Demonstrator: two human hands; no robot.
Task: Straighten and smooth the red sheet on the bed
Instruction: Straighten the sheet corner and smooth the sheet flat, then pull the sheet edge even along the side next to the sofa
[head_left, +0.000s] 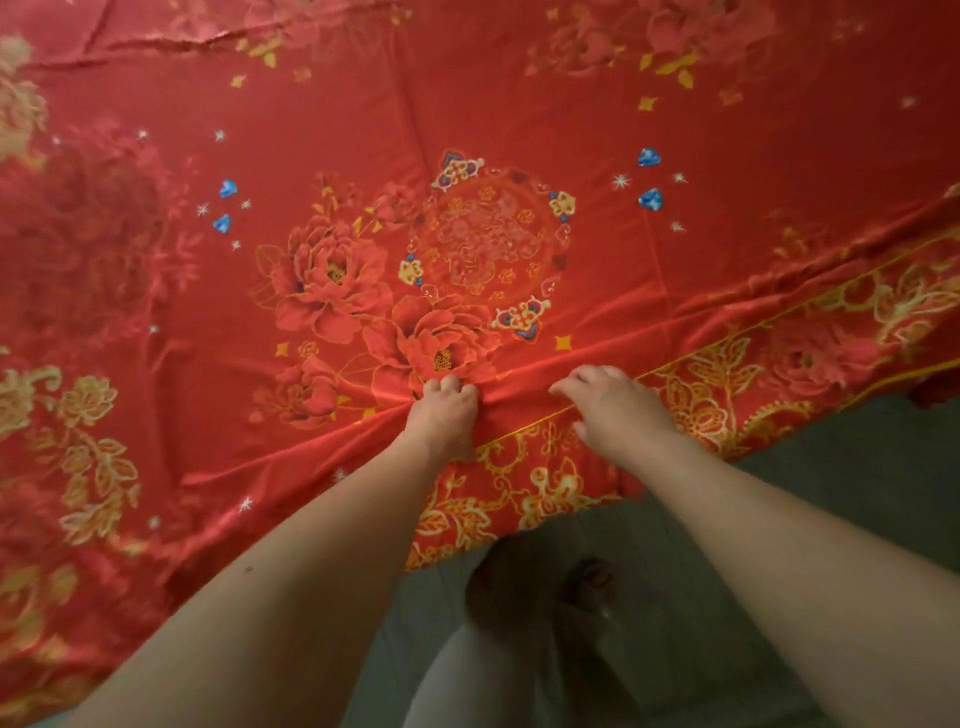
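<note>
The red sheet (467, 130), printed with gold and red flowers, covers the bed and fills most of the view. Its gold-patterned border hangs over the near edge. My left hand (444, 415) is closed on a bunch of the sheet near the bed's edge, and folds radiate from the grip to the left and right. My right hand (613, 405) rests just to its right on the sheet, fingers curled down onto the fabric by the gold border line. Creases run across the sheet at the far top left.
Grey-green floor (831, 493) lies below the bed's edge at the lower right. My legs and feet (540, 587) stand on it close to the hanging border.
</note>
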